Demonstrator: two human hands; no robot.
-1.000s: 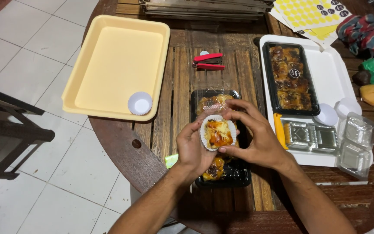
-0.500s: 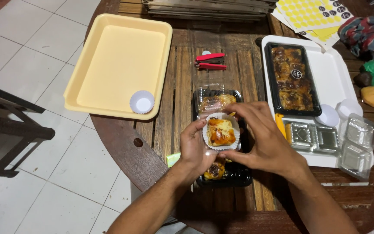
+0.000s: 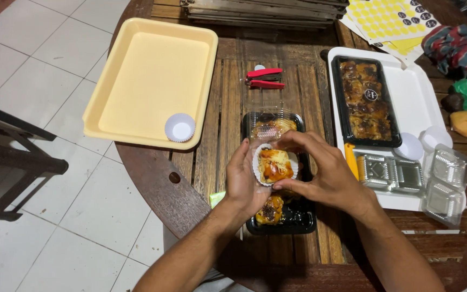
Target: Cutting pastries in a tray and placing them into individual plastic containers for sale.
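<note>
Cupping a pastry (image 3: 274, 165) in its white fluted paper cup at centre frame, the left hand (image 3: 247, 181) and right hand (image 3: 325, 176) had their fingers clenched around it from both sides, steadying it above the black tray (image 3: 298, 219) on the counter (image 3: 228, 103). Its top looked golden, glazed reddish-orange.

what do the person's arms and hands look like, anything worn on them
Both forearms are bare up to the bottom edge of the picture: no sleeves or cuffs in view. The left hand and the right hand wear no gloves, and no ring, watch or bracelet shows on either hand or wrist. The fingernails look short and plain. Some hair shows on the forearms.
</note>
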